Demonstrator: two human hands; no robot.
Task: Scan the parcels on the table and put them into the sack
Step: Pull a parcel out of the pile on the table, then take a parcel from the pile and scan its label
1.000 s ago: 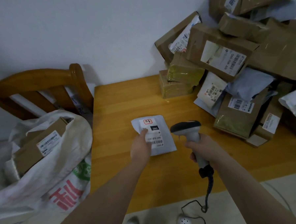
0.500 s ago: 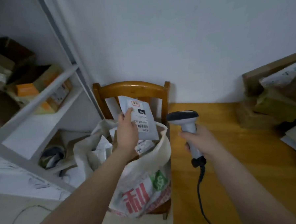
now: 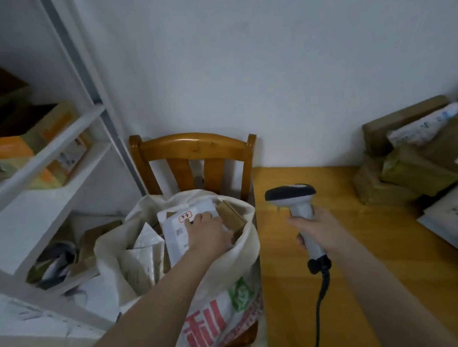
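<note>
Left hand in the sack mouth, fingers curled on a white parcel — parcel tilted, label up, inside the sack among others. Right hand right of the sack, over the table, wrapped round the scanner handle — pile farther right.

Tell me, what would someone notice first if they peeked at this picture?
Probably the big white sack with red writing, sitting on the wooden chair in the middle, with the left hand holding a white parcel down inside its mouth. Next, the right hand gripping a barcode scanner over the yellow table, and the heap of brown parcels at the far right.
</note>
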